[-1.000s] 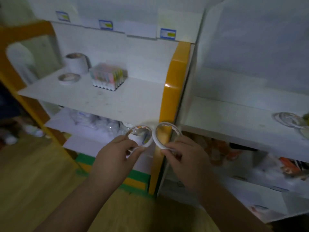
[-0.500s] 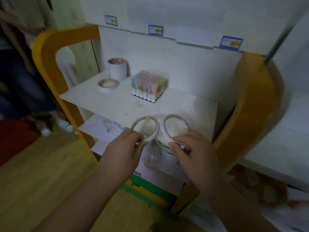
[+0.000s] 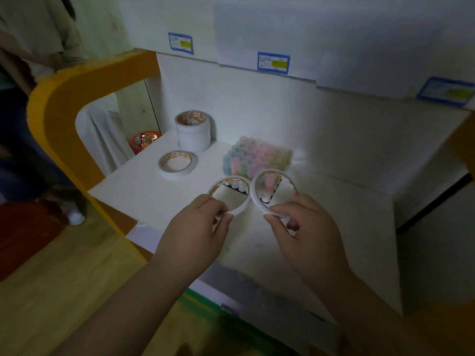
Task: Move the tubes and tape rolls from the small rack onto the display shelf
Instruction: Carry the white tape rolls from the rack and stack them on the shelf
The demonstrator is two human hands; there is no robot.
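- Left hand (image 3: 195, 235): thumb and forefinger curled and pinched on the near rim of a thin tape roll (image 3: 229, 196), which is held tilted above the display shelf (image 3: 144, 191). The remaining fingers are folded under; their contact cannot be told.
- Right hand (image 3: 305, 235): thumb and fingers curled, pinching the near rim of a second thin tape roll (image 3: 273, 192), also tilted and clear of the shelf board.
- The two held rolls sit side by side, edges just beside each other or touching; which cannot be told.
- Block of pastel tubes (image 3: 257, 156): standing on the shelf at 12 o'clock from the hands, partly seen through both rings.
- Flat tape roll (image 3: 177, 164): lying on the shelf at 10 o'clock from the left hand.
- Stack of tape rolls (image 3: 193, 132): upright near the back wall, at 12 o'clock from the flat roll.
- Price labels (image 3: 273, 62): fixed on the shelf edge above.
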